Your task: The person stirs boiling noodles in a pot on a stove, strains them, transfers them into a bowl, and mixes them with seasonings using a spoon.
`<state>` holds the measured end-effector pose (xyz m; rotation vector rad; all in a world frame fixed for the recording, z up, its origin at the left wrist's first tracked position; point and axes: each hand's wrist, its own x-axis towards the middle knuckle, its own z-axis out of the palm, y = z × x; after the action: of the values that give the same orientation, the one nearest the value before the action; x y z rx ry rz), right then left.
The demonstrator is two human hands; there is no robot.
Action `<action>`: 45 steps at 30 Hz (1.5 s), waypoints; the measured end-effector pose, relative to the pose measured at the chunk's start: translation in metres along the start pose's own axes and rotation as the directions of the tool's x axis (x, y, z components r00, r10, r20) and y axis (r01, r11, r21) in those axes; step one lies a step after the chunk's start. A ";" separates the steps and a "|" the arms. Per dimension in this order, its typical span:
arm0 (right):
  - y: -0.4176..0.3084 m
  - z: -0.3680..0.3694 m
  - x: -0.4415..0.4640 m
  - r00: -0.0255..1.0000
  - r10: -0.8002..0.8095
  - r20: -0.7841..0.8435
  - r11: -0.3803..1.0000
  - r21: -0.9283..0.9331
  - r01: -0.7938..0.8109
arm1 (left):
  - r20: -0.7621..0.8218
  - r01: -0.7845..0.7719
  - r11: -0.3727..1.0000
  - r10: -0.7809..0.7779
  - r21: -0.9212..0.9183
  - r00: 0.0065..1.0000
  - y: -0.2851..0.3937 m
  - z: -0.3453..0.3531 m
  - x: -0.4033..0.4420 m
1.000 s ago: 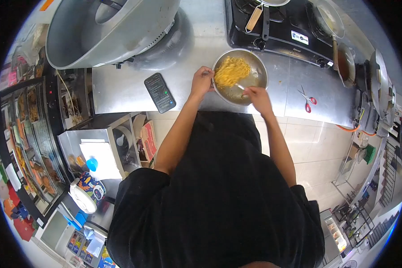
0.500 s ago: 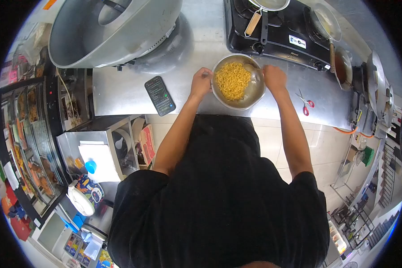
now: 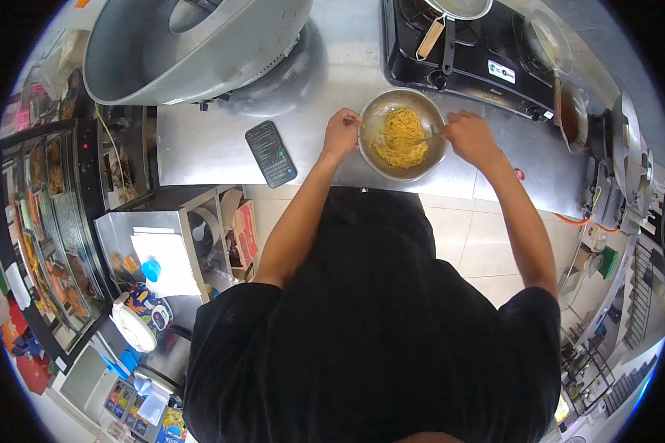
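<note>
The metal bowl [image 3: 380, 164] sits on the steel surface [image 3: 192, 159], between the person's two hands, with the yellow noodles [image 3: 403, 136] inside it. The left hand [image 3: 341, 134] has its fingers curled at the bowl's left rim, fingertips touching it and pinching the edge; the noodles lie just to the right of those fingers, over the wall. At the right rim, the right hand [image 3: 469, 134] has its fingers closed together around the handle end of a utensil [image 3: 430, 138], whose other end reaches left into the noodles. The right fingers are outside the heap, near it but apart. On the left, a phone [image 3: 271, 153] lies with its screen lit. The black stove [image 3: 476, 74] stands on the far right, beyond the bowl, and a red scissor handle [image 3: 519, 174] shows beside the right forearm.
</note>
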<state>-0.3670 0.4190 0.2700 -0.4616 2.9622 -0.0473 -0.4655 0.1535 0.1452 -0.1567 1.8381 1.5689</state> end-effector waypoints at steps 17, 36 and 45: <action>-0.069 0.111 -0.005 0.743 0.614 0.266 0.343 0.758 -0.554 | 0.065 0.057 0.997 -0.054 -0.048 0.996 0.008 -0.003 -0.009; -0.070 -0.025 -0.021 0.567 0.791 0.230 0.570 0.059 -0.819 | 0.075 0.117 0.990 -0.112 -0.079 0.991 0.008 -0.006 -0.009; -0.071 0.108 0.023 0.680 0.682 0.269 0.434 0.599 -0.672 | 0.094 0.079 0.996 -0.076 -0.030 0.993 0.006 -0.008 -0.008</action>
<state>-0.3514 0.3431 0.1639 0.8475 2.6118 -0.9716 -0.4663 0.1447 0.1553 -0.1658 1.7145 1.5291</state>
